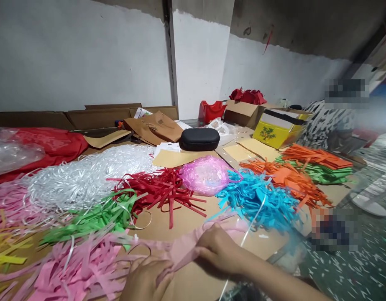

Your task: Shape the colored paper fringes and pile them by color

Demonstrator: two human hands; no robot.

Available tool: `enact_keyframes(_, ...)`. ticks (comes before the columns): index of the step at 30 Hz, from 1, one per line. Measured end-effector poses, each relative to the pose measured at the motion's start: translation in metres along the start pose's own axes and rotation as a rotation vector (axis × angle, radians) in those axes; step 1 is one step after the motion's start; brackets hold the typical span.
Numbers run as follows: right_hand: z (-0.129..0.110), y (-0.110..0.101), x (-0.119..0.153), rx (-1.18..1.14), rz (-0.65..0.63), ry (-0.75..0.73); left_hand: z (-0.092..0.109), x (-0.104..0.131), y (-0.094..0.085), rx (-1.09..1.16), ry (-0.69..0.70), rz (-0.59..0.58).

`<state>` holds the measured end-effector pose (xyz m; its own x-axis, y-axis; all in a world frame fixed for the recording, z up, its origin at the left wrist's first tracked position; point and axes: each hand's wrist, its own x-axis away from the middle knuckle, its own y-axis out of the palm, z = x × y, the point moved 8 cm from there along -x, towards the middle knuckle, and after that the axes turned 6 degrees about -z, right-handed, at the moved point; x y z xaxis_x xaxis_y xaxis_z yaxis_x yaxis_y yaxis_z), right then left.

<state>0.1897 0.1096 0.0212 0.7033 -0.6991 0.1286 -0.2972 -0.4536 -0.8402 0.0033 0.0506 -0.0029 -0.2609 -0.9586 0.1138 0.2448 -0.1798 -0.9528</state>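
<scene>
A pink piece of cloth-like material (184,247) is stretched between my two hands above the cardboard. My left hand (149,278) pinches its near left end, thumb and fingers closed on it. Higher up and to the right, my right hand (219,248) is closed on the other side, fingers curled around the edge. Left of my left hand lies a heap of pink strips (81,267). Beyond my right hand spreads a pile of blue strips (262,200). A thin white string (253,223) passes across my right wrist area.
Green strips (95,219), red strips (167,190) and white ribbon (95,177) lie beyond. Behind a pink plastic bundle (207,175) sits a black case (200,139). Orange strips (285,175) and a yellow box (274,129) stand right. Someone in patterned clothing (324,119) is at the far right.
</scene>
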Motion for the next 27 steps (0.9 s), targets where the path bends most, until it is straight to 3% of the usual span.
enact_keyframes(3,0.006,-0.004,-0.014,0.012,0.013,0.129,-0.001,-0.014,-0.002,0.022,-0.188,-0.146)
enact_keyframes(7,0.012,-0.004,-0.029,0.046,0.039,0.206,0.001,-0.032,-0.005,-0.065,-0.269,-0.174)
enact_keyframes(21,0.022,0.006,-0.036,0.053,0.010,0.255,-0.006,-0.036,-0.003,-0.063,-0.313,-0.193)
enact_keyframes(24,0.021,-0.001,-0.033,0.086,0.061,0.271,0.000,-0.034,-0.011,-0.124,-0.218,-0.014)
enact_keyframes(27,0.007,-0.021,-0.022,0.223,0.197,0.117,0.023,-0.029,-0.015,-0.156,0.080,0.195)
